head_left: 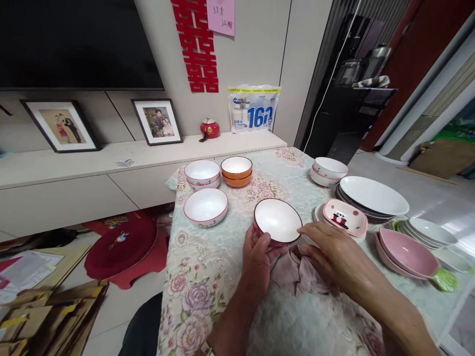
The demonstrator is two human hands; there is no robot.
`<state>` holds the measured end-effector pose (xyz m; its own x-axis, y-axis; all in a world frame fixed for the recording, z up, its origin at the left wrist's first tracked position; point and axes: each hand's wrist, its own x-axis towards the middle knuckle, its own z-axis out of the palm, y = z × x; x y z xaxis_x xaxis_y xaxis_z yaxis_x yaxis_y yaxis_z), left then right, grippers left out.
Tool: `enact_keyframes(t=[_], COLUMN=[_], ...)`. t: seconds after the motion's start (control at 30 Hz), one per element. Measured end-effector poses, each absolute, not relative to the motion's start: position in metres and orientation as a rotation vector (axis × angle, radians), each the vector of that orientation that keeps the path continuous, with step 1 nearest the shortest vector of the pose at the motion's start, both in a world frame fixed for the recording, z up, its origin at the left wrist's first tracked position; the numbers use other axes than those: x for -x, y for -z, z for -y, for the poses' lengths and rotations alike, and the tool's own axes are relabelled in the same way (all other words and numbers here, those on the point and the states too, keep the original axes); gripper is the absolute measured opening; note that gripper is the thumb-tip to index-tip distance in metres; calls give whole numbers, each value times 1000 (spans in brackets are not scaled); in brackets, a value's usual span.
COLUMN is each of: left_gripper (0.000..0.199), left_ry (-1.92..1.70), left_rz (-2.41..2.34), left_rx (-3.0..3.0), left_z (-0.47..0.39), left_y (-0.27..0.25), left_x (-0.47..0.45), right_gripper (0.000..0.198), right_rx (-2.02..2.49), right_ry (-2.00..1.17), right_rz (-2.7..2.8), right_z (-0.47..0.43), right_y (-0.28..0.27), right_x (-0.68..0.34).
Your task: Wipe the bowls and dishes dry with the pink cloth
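Observation:
A white-lined bowl point(278, 220) with a dark rim is tilted above the table, gripped by my left hand point(259, 250), thumb inside the rim and fingers under its side. My right hand point(328, 243) is at the bowl's right edge, its fingers closed on a mauve cloth point(297, 272) that hangs in folds below the bowl. Left of it stands a white bowl with a red rim point(206, 206). Behind are two stacked white bowls point(202, 172) and two stacked orange bowls point(236, 173).
On the flowered tablecloth point(196, 306), the right side carries a cat-patterned dish point(345, 217), stacked white plates point(374, 195), pink leaf-shaped bowls point(408, 252) and more white bowls point(329, 170). A long cabinet point(111, 158) runs behind; a red stool point(120, 244) stands left.

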<state>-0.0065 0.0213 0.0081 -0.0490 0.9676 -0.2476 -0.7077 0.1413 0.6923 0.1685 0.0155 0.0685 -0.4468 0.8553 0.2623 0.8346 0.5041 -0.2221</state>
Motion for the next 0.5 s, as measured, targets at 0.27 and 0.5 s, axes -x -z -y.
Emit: enact_keyframes(t=[0.27,0.5], left_gripper=[45,52], left_ry=[-1424,-1422], left_rz=[-739,-765], left_rx=[-393,-453], left_z=[-18,-16], left_y=[-7,-5], left_x=[11,12], right_gripper=[37,20], right_rx=[1407,1086], right_ry=[-487,-893], right_rz=[2538,2356], right_z=[-4,-4], right_y=[-41,-82], right_x=[-182,-208])
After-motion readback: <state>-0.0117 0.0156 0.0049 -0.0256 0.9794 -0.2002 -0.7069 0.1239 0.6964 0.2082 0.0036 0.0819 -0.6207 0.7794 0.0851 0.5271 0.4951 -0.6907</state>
